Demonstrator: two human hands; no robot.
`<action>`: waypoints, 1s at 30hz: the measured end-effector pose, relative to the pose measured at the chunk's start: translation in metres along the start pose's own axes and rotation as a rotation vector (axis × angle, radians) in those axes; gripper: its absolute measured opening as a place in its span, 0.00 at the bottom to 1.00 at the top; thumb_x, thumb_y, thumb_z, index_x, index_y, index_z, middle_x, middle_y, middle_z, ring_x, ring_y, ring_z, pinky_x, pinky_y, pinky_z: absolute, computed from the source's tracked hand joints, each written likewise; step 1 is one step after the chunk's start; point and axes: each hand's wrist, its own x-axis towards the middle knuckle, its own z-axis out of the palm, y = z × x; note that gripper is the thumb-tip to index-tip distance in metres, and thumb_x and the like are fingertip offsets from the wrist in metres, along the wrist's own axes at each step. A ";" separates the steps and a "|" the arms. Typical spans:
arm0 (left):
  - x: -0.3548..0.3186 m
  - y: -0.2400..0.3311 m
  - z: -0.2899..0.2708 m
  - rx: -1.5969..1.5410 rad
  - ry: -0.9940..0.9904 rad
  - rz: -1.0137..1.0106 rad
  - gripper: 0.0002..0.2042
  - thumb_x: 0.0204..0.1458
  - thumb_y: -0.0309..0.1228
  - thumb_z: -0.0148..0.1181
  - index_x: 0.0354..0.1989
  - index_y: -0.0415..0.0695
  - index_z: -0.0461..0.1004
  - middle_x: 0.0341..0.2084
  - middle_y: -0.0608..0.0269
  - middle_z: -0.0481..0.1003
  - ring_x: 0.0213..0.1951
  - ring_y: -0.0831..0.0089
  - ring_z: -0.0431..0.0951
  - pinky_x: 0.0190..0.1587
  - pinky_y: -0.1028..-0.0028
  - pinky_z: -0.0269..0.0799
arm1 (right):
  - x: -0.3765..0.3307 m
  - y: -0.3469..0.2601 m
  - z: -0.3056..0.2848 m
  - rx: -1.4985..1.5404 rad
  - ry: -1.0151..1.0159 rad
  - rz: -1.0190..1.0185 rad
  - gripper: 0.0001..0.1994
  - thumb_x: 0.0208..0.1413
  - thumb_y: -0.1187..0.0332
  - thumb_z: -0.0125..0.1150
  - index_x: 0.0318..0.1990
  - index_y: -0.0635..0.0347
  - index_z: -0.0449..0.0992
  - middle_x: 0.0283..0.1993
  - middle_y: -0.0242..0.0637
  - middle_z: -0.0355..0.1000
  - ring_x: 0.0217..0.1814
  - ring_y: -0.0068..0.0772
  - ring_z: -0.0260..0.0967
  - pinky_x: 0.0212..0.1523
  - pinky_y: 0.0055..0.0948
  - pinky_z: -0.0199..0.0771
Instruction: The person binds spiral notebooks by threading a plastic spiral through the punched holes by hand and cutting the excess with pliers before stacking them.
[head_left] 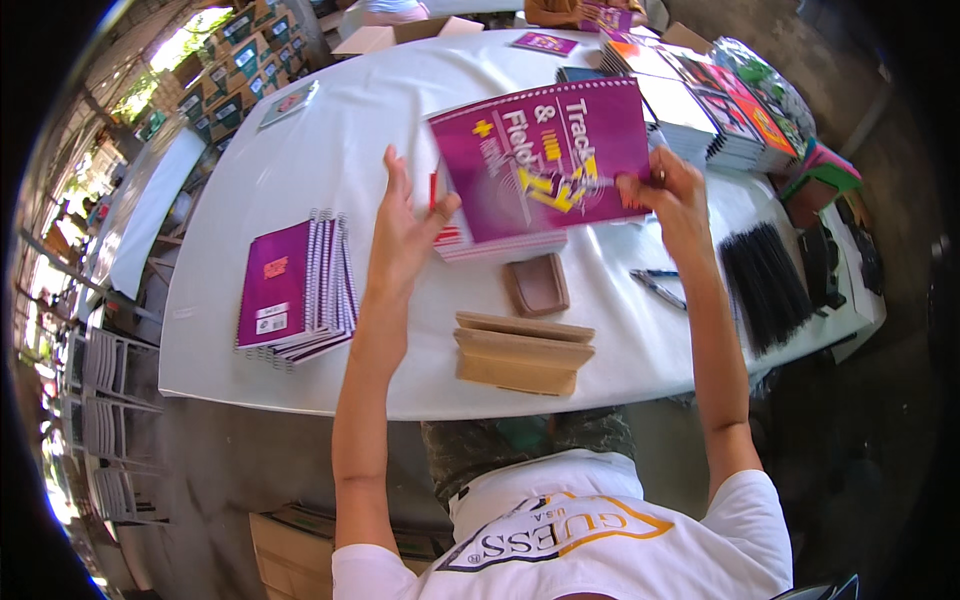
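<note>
a purple notebook [545, 160] is held lifted above the white table [330, 150], gripped at its right edge by the right hand [672, 190], whose fingers are closed on the cover; something thin and dark, perhaps a pen, seems to be held in the same hand, though this cannot be told for sure. the left hand [405, 225] is spread open, fingers up, with only the thumb touching the notebook's left edge; nothing is clasped in it.

directly under the lifted notebook a low pile of similar books [500, 245] is seen on the table, its red and white page edges showing. just in front of that pile a small brown tray-like object [537, 285] lies, and nearer the table's front edge a stack of brown cardboard pieces [523, 355] rests. a pen [660, 288] lies to the right, next to a bundle of black sticks [765, 285].

well to the left, a neat stack of purple spiral notebooks [297, 290] stands apart. at the far right, taller piles of colourful notebooks [725, 110] are ranged along the table's edge.

as for progress, it is judged that the sorting or stacking of notebooks is partway through: one stack at the left looks finished, the pile under the hands is low, and large piles at the right are yet to be handled.
</note>
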 end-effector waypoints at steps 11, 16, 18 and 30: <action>-0.059 0.033 0.014 -0.369 -0.591 -0.060 0.19 0.60 0.32 0.55 0.54 0.29 0.71 0.62 0.50 0.65 0.64 0.53 0.65 0.66 0.55 0.60 | -0.171 0.043 -0.005 0.300 0.064 0.043 0.07 0.49 0.82 0.67 0.37 0.65 0.80 0.37 0.35 0.75 0.38 0.23 0.73 0.38 0.24 0.76; -0.076 0.028 0.005 -0.421 -0.553 0.025 0.17 0.59 0.26 0.55 0.55 0.30 0.71 0.62 0.47 0.65 0.64 0.54 0.65 0.65 0.60 0.62 | -0.176 0.034 0.000 0.142 -0.024 -0.074 0.07 0.50 0.86 0.63 0.35 0.66 0.76 0.36 0.38 0.75 0.37 0.26 0.73 0.38 0.24 0.76; -0.072 0.045 0.006 -0.243 -0.594 -0.085 0.16 0.60 0.25 0.54 0.55 0.31 0.72 0.62 0.44 0.65 0.64 0.56 0.65 0.64 0.64 0.61 | -0.179 0.043 0.000 0.083 -0.053 -0.120 0.08 0.50 0.88 0.60 0.35 0.66 0.75 0.36 0.39 0.76 0.37 0.29 0.73 0.40 0.26 0.75; -0.144 -0.059 0.039 -0.279 -0.107 -0.204 0.62 0.40 0.65 0.64 0.74 0.42 0.33 0.72 0.45 0.45 0.72 0.56 0.46 0.70 0.60 0.45 | -0.195 0.059 0.033 0.054 -0.173 0.127 0.36 0.41 0.77 0.75 0.58 0.58 0.61 0.59 0.39 0.64 0.64 0.35 0.60 0.64 0.35 0.61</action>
